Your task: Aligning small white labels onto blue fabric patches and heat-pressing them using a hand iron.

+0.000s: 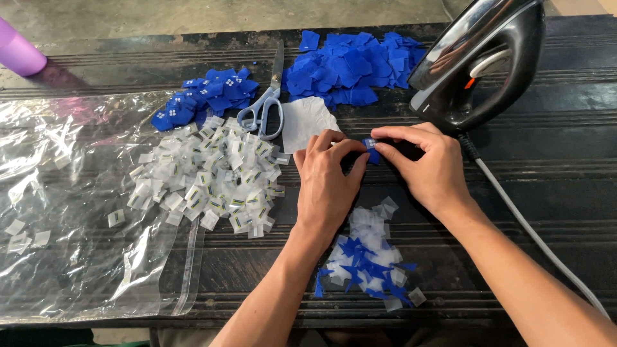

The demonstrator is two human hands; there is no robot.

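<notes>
Pinching small blue fabric square (371, 150) between curled fingertips of left hand (328, 186) and right hand (427, 164), wrists low.

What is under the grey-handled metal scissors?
The grey-handled metal scissors lie on the dark wooden table, handles over small white labels. Whatever is beneath the blades is hidden.

Glossy black iron (488, 64) — matt blue cloth pieces (353, 67), crinkled clear plastic bag (64, 212).

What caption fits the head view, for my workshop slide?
Both hands, left hand and right hand, pinch a small blue fabric piece beside an iron.
</notes>
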